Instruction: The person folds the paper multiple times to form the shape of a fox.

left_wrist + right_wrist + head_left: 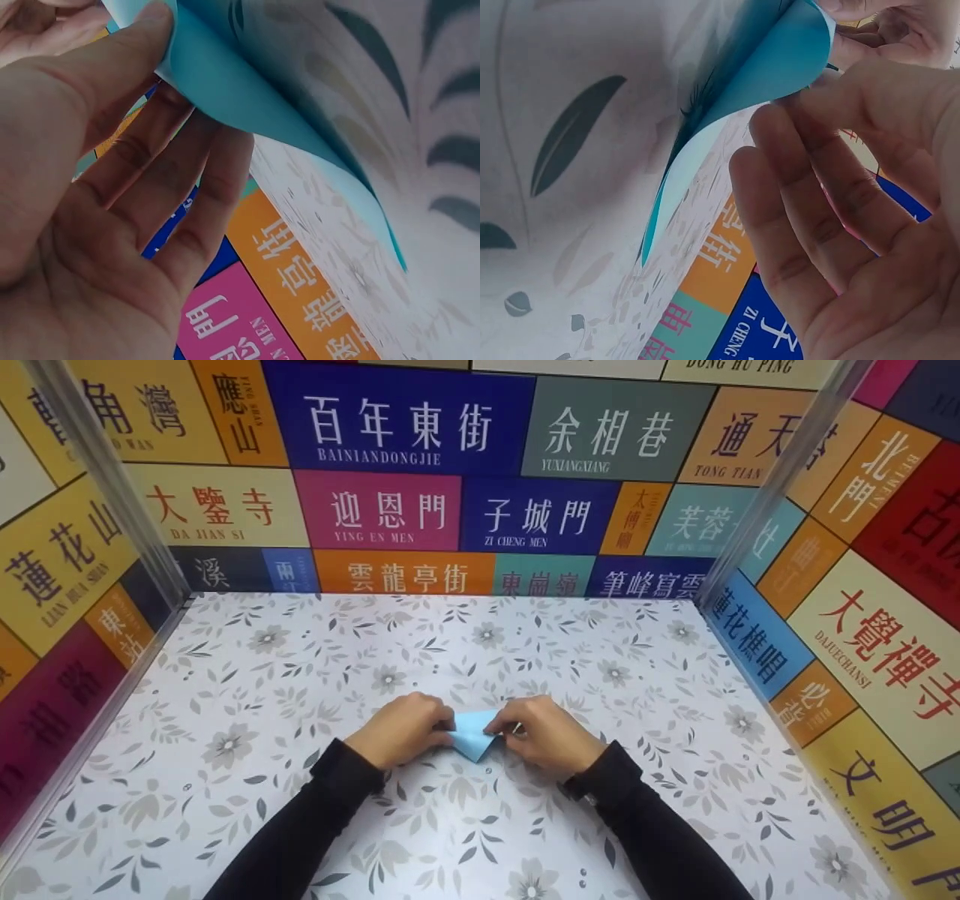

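Note:
A small folded sheet of light blue paper (474, 733) is held between both hands, just above the patterned tabletop. Its lower part narrows to a point toward the person. My left hand (409, 727) pinches the left edge; in the left wrist view the thumb (146, 34) lies on the paper (225, 90) with fingers behind it. On the other side my right hand (551, 735) pinches the right edge between thumb and forefinger. The right wrist view shows the paper (757, 75) curving away from the right fingers (769, 217). How the inner folds lie is hidden.
The white tabletop (300, 682) carries a grey leaf and flower print. Colourful panels with Chinese lettering form a back wall (390, 510), a left wall (67, 570) and a right wall (862, 615) around it. Dark sleeves (300, 817) cover both forearms.

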Tool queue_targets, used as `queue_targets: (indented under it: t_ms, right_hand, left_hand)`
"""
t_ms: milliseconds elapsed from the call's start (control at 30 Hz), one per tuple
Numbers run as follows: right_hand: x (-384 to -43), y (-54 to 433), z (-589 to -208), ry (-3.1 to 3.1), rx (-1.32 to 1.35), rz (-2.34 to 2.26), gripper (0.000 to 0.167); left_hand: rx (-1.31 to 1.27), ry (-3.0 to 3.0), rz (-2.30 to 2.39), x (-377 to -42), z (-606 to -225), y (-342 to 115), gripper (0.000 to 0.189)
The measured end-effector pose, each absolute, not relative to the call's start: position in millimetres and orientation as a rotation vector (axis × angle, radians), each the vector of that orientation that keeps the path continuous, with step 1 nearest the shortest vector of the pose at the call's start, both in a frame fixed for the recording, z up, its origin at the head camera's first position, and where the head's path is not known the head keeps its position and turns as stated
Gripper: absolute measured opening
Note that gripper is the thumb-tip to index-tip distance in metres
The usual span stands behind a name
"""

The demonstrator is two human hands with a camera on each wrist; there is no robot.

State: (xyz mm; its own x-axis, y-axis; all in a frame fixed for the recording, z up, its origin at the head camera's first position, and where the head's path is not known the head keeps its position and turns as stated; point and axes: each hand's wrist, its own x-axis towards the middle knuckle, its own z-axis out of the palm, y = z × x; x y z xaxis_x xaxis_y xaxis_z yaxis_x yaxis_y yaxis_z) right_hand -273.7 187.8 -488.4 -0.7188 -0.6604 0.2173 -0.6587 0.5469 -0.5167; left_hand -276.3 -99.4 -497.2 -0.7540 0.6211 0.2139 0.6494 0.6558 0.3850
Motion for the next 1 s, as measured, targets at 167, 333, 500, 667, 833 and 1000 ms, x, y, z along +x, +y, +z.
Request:
queue_targets:
  t_ms: [167,333,500,667,833,1000]
  right_hand:
    - [-271.3,183.7,-490.3,2.749,-1.182,-0.917,0.028]
    - [-270.5,180.7,-492.0,2.772,-1.187,-0.876,0.020]
    - [-270.7,179.9,-493.6,2.781,-1.196,-0.876,0.018]
    - [-271.0,178.9,-494.9,2.783,-1.208,-0.877,0.015]
    - [-269.4,177.9,-493.1,2.777,-1.175,-0.868,0.012]
    - [-269.4,178.2,-493.7,2.785,-1.173,-0.847,0.010]
  left_hand:
    - [-1.099,-2.812,-0.717,-277.8,-496.3,-102.7,0.012]
    - [-1.149,-2.841,-0.739,-276.4,-491.4,-103.9,0.014]
    - [-1.208,-2.859,-0.806,-274.4,-486.0,-107.3,0.021]
    - [-1.272,-2.821,-0.843,-272.4,-481.8,-109.3,0.030]
    - [-1.265,-2.810,-0.799,-271.4,-483.1,-108.1,0.023]
    - [-1.206,-2.820,-0.774,-271.2,-488.8,-109.1,0.017]
